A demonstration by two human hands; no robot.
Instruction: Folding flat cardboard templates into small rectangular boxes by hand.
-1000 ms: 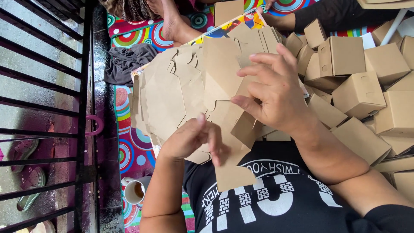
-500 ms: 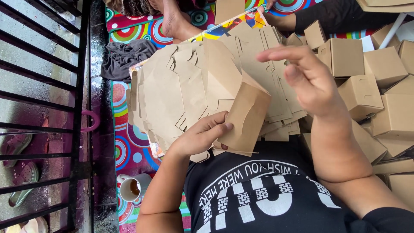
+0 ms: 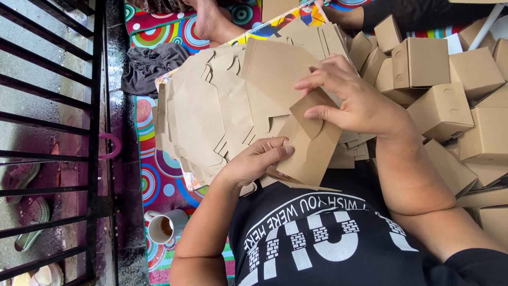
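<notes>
Since the earlier frame the right hand (image 3: 360, 103) has come down from above onto the half-folded kraft box (image 3: 312, 145) at frame centre, and the box has turned flatter. Right fingers are now pressing a rounded tuck flap (image 3: 307, 117) (thumb underneath, clamped on the card). The left hand (image 3: 254, 161) is gripping the box's lower-left edge, fingers curled together around it. Behind it, a stack of flat die-cut blanks (image 3: 211, 111), matte brown with scalloped tabs, is lying on the swirly multicoloured mat (image 3: 153, 180). Finished cube boxes (image 3: 442, 108) are piling up at right. A white cup (image 3: 164, 226) is sitting lower left.
</notes>
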